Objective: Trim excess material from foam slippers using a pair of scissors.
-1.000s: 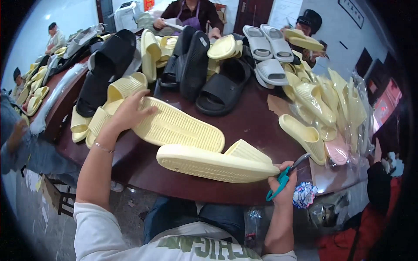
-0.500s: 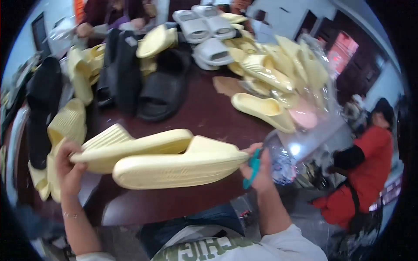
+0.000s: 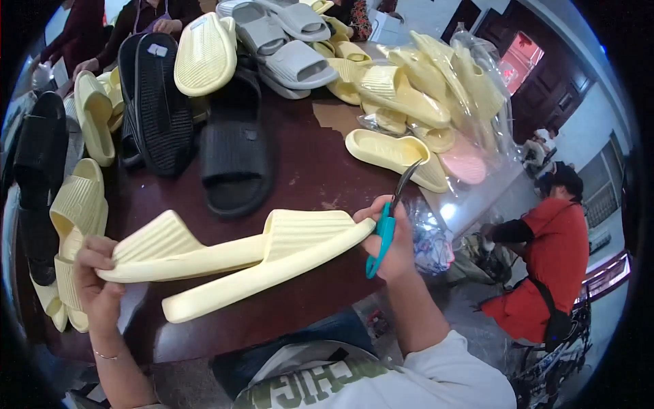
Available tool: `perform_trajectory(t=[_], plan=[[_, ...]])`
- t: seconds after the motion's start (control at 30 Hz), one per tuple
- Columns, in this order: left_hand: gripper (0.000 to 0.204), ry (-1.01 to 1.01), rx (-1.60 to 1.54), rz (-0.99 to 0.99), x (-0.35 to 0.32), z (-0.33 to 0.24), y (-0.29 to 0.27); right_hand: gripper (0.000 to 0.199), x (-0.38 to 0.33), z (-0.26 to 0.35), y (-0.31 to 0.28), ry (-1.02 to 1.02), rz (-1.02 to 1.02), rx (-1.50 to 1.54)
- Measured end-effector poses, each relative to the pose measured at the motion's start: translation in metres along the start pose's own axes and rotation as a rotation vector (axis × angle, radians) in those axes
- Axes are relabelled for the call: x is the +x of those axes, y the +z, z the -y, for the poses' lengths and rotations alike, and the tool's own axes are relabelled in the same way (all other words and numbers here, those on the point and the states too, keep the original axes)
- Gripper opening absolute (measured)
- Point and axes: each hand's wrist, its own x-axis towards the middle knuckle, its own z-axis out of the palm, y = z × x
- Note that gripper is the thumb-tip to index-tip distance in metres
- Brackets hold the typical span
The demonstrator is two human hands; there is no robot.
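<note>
Low over the near part of the table, I hold two pale yellow slide slippers whose soles cross. My left hand (image 3: pixel 101 286) is closed round the toe end of one slipper (image 3: pixel 204 255), its ribbed strap upward. My right hand (image 3: pixel 395 249) grips the toe end of the other slipper (image 3: pixel 293 262), whose heel end reaches down to the left in front of the first. A pair of scissors with teal handles (image 3: pixel 385 238) also sits in the right hand, dark blades pointing up past the fingers. Where the fingers wrap the soles, parts of both toes are hidden.
The dark red table (image 3: pixel 300 163) carries black slides (image 3: pixel 235 157), grey slides (image 3: pixel 296 61) and a pile of yellow slippers (image 3: pixel 402 95), some in clear plastic. A pink piece (image 3: pixel 463 167) lies by the pile. To the right is a person in red (image 3: pixel 552 266); others stand across the table.
Both slippers have turned: the right one now shows its strap side and slopes heel-down, and their soles cross. The scissors' blades have come into sight, pointing up. My view has shifted slightly.
</note>
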Motion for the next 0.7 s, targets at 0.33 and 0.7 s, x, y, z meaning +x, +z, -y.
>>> perform_trajectory(t=[0.33,0.7], plan=[[0.056,-0.068,-0.011,0.032,-0.013,0.007,0.019,0.038,0.014,-0.004,0.020,0.114,-0.078,0.150],[0.069,0.227,0.563,0.284,-0.005,-0.020,0.030,0.044,0.014,-0.009,0.028,0.122,-0.041,0.426]])
